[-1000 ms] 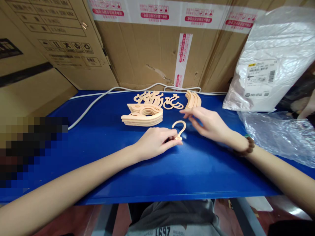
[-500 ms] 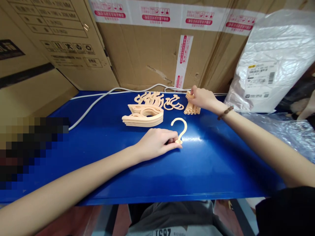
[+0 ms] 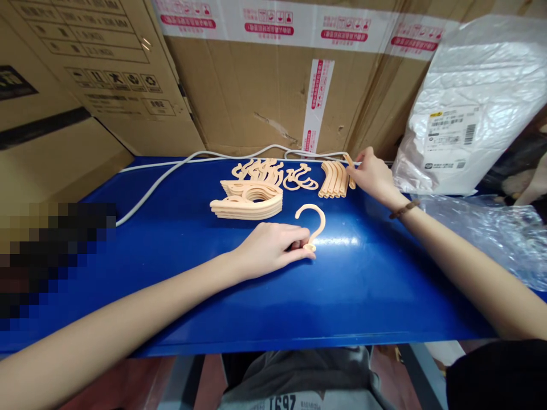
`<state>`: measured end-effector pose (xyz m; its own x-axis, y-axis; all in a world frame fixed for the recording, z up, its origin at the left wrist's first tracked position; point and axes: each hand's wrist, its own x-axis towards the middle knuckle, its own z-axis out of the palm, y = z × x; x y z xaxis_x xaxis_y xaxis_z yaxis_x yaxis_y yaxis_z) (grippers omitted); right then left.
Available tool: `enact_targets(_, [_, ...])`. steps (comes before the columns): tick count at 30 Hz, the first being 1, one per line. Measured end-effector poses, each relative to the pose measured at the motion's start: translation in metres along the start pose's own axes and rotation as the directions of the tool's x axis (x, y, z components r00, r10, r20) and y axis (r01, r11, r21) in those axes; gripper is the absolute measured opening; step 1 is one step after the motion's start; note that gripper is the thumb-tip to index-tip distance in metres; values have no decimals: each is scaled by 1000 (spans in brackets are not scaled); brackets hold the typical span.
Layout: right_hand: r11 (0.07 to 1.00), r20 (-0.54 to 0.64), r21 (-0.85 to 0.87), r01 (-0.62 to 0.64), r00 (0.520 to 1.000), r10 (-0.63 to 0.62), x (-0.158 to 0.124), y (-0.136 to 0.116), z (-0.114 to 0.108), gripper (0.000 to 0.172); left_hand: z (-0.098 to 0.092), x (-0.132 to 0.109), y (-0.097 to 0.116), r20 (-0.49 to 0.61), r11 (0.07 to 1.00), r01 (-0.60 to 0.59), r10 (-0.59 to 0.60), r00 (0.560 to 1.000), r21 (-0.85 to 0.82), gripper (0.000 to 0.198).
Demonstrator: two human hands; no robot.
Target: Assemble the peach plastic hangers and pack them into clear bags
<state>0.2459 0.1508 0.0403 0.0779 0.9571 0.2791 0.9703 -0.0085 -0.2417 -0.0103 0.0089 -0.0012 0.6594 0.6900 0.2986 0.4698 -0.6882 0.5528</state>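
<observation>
As left hand [image 3: 273, 247] pinches hook [image 3: 323, 219], right hand [image 3: 372, 176] grasps strip [image 3: 351, 179], barcoded label [image 3: 450, 136]

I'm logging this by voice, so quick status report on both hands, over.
Left hand pinching the hook by its base. Right hand gripping one curved piece beside the row of curved pieces. White cable running behind the row.

The left box [image 3: 179, 131] is showing "KG", "MM" and handling signs, including a recycling mark; the tape [image 3: 231, 25] is repeating red Chinese lines; the bag [image 3: 474, 80] is bearing a barcode label [image 3: 451, 135], too small to read; the garment [image 3: 337, 378] is showing unclear characters.
</observation>
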Motion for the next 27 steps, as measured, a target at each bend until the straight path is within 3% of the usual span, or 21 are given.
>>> enact_targets(9, [1000, 85, 4, -23, 996, 22, -1, 9, 13, 40, 0, 0, 1, 13, 1000, 10, -10, 1000, -4, 35])
enact_targets(27, [987, 100, -159, -21, 994, 37, 11, 22, -2, 47, 0, 1, 0, 10, 1000, 3, -3, 1000, 8, 36])
